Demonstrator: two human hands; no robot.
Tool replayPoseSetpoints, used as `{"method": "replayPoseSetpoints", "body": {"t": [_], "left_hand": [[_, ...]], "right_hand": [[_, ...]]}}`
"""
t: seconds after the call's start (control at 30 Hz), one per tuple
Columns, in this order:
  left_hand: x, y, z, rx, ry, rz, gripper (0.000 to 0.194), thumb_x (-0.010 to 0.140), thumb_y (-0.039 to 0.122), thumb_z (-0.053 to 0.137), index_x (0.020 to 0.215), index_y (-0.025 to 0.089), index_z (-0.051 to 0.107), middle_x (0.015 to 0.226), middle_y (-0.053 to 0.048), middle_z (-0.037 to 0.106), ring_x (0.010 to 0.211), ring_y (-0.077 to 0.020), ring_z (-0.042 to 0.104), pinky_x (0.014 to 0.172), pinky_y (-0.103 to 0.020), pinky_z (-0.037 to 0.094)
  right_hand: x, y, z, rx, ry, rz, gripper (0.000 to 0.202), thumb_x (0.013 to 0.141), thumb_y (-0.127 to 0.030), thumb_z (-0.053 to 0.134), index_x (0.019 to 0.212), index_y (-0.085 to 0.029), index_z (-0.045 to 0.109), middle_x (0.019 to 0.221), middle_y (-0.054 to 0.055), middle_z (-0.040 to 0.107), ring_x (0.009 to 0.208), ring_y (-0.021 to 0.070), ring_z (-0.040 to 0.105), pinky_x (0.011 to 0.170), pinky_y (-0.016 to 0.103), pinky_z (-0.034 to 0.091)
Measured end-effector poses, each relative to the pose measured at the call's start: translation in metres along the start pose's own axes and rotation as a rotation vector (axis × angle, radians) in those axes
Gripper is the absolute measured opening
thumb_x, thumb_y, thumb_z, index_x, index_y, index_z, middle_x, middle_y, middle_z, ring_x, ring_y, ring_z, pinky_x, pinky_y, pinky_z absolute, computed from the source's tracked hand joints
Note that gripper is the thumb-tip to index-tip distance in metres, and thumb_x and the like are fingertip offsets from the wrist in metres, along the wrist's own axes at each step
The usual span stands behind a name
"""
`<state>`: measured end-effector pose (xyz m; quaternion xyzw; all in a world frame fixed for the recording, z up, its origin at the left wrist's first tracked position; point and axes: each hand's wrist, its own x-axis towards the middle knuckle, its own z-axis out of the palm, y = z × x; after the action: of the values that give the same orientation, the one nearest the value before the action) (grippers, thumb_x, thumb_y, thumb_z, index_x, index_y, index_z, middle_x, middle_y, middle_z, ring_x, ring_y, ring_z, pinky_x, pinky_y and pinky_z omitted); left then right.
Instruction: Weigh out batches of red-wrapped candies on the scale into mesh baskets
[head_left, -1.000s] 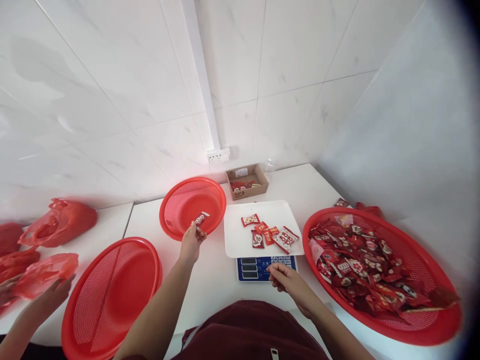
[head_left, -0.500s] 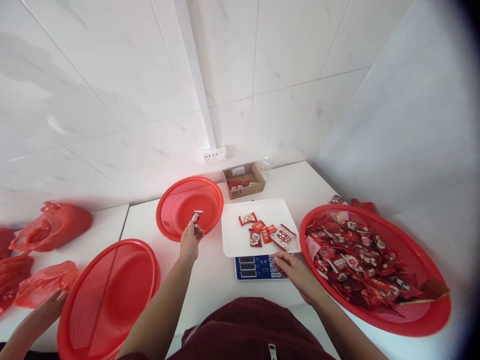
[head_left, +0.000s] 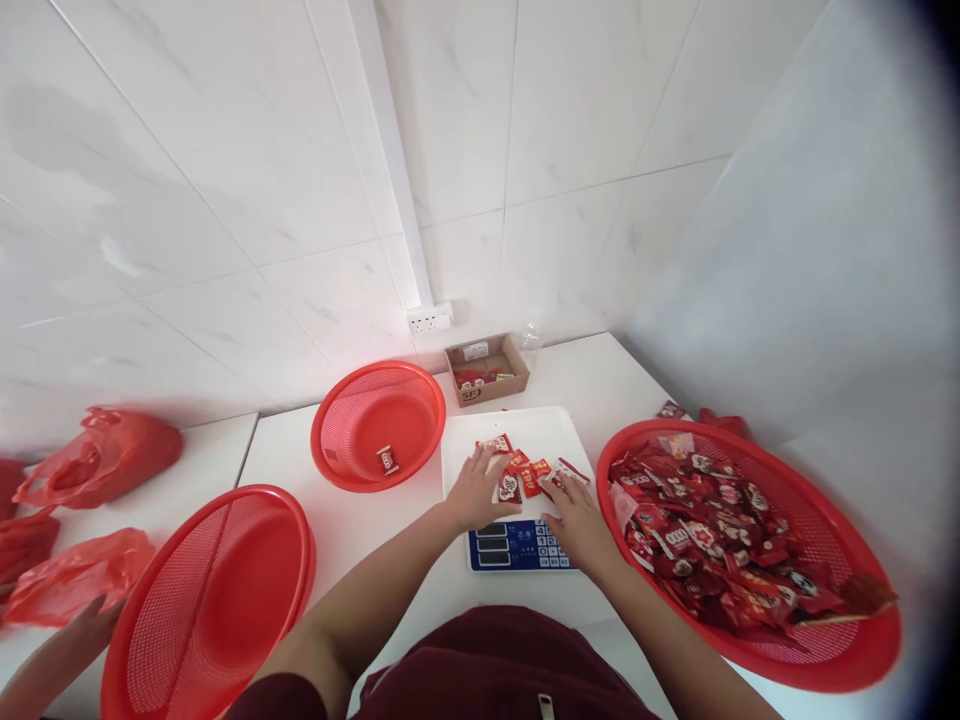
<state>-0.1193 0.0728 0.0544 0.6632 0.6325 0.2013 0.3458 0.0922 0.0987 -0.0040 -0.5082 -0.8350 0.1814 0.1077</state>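
Both of my hands are over the white tray [head_left: 459,440] of a digital scale with a blue keypad panel [head_left: 523,545]. My left hand [head_left: 472,492] has its fingers spread beside a dark red packet [head_left: 509,488] and below a red-and-white one [head_left: 494,443]. With fingers stretched out, my right hand [head_left: 576,518] partly covers a larger white-and-red packet [head_left: 562,470]. Small orange-red packets [head_left: 531,478] lie between the hands. One small wrapped packet [head_left: 388,460] rests inside the red basket [head_left: 379,385] at the back left.
A red basket heaped with wrapped packets [head_left: 705,520] stands on the right. Behind the scale is a small cardboard box [head_left: 491,388] holding packets. Another red basket [head_left: 262,570] is front left. Red plastic bags [head_left: 112,455] and another person's hand [head_left: 94,630] are farther left.
My left hand has let go of the small packet, now lying in the back-left basket, and moved right to the scale tray. My right hand has moved up onto the larger packet.
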Motion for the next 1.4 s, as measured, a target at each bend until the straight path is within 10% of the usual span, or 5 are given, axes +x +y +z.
{"method": "replayPoseSetpoints", "body": {"t": [0.13,0.67,0.9,1.1,1.4], "left_hand": [[0.033,-0.002,0.02,0.393,-0.161,0.116,0.105,0.059,0.068,0.066,0.145,0.025,0.023,0.154,-0.015,0.008,0.139,-0.0408,0.0,0.106,-0.063,0.005],[0.063,-0.015,0.023,0.514,0.064,0.089,0.032,0.083,0.046,0.056,0.103,0.022,0.06,0.1,-0.008,0.06,0.096,-0.0234,0.054,0.072,-0.031,0.043],[0.033,-0.031,-0.029,0.343,0.374,-0.166,0.024,0.092,0.034,0.044,0.109,0.022,0.054,0.107,-0.006,0.057,0.091,-0.0159,0.058,0.079,-0.027,0.043],[-0.005,-0.06,-0.086,0.239,0.591,-0.397,0.049,0.087,0.043,0.045,0.131,0.022,0.04,0.136,-0.016,0.04,0.125,-0.0317,0.039,0.092,-0.043,0.039],[-0.039,-0.042,-0.043,0.124,0.567,-0.298,0.049,0.089,0.04,0.038,0.133,0.017,0.04,0.144,-0.015,0.036,0.136,-0.0276,0.026,0.108,-0.047,0.023]], "right_hand": [[-0.005,0.006,0.001,0.046,0.028,-0.01,0.048,0.08,-0.024,0.048,0.127,-0.018,0.052,0.139,0.014,0.04,0.129,0.0308,0.035,0.104,0.048,0.034],[-0.039,0.04,-0.023,0.285,0.07,0.054,0.036,0.084,-0.035,0.041,0.11,-0.02,0.062,0.126,0.012,0.056,0.117,0.0233,0.051,0.099,0.04,0.043],[-0.019,0.041,-0.018,0.253,0.059,-0.005,0.041,0.085,-0.034,0.037,0.114,-0.018,0.061,0.123,0.013,0.056,0.117,0.0239,0.05,0.101,0.043,0.04],[0.008,0.016,-0.002,0.041,0.043,-0.073,0.047,0.083,-0.032,0.045,0.127,-0.016,0.052,0.142,0.017,0.038,0.133,0.0326,0.03,0.104,0.053,0.029],[0.046,-0.022,0.01,-0.113,-0.001,-0.202,0.042,0.087,-0.029,0.045,0.129,-0.029,0.051,0.141,0.01,0.043,0.132,0.0319,0.031,0.102,0.056,0.022]]}}
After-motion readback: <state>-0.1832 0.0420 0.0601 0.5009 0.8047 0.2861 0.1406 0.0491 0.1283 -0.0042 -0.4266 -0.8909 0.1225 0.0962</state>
